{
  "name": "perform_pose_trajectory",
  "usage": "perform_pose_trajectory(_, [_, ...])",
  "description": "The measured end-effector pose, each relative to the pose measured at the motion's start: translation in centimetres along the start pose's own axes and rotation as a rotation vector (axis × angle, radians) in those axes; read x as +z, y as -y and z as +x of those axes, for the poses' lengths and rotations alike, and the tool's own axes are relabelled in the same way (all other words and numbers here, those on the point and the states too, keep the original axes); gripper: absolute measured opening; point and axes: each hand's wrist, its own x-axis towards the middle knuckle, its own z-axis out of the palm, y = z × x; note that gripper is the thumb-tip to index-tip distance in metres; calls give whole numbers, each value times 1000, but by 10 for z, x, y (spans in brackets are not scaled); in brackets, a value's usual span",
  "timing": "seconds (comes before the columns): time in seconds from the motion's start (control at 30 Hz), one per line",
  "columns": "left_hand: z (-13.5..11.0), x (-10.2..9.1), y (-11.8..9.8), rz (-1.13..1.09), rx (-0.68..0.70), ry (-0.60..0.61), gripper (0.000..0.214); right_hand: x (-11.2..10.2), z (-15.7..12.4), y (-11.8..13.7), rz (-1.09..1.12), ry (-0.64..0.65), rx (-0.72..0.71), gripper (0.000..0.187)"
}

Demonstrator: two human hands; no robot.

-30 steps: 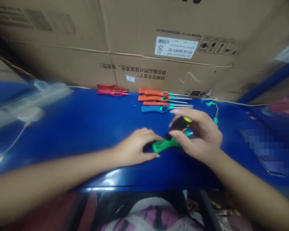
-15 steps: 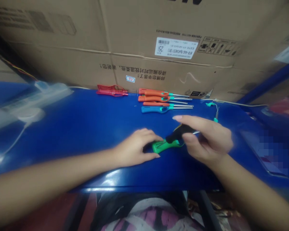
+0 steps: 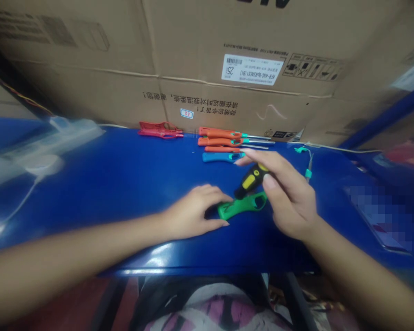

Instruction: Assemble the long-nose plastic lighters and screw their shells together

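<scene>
On the blue table lies a green lighter casing (image 3: pixel 243 206), its looped trigger guard at the right end. Thumb and fingers of my left hand (image 3: pixel 200 211) close around the left end of this casing. Over it, my right hand (image 3: pixel 291 195) grips a screwdriver (image 3: pixel 251 180) with a black and yellow handle, held at a tilt. The handle's lower end is at the casing's upper edge; whether they touch I cannot tell. The screwdriver's metal shaft is hidden by my right hand.
Orange lighters (image 3: pixel 221 133) with metal tubes and a blue lighter (image 3: pixel 217 157) lie in a row before a large cardboard box (image 3: pixel 193 55). Red casings (image 3: pixel 160 130) are left of them. A small wired lighter part (image 3: pixel 308 172) sits right; a power strip (image 3: pixel 79 133) stands left.
My right hand has shifted slightly left and away from me, now overlapping the blue lighter's tube. The screwdriver has turned, showing its yellow patches. My left hand and the casing have stayed put.
</scene>
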Motion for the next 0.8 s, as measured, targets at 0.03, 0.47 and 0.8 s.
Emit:
perform_pose_trajectory(0.03, [0, 0, 0, 1, -2, 3, 39, 0, 0, 1, 67, 31, 57, 39])
perform_pose_trajectory(0.47, [0, 0, -1, -1, -6, 5, 37, -1, -1, -2, 51, 55, 44, 43])
perform_pose_trajectory(0.8, [0, 0, 0, -4, -5, 5, 37, -6, 3, 2, -77, -19, -214, 41])
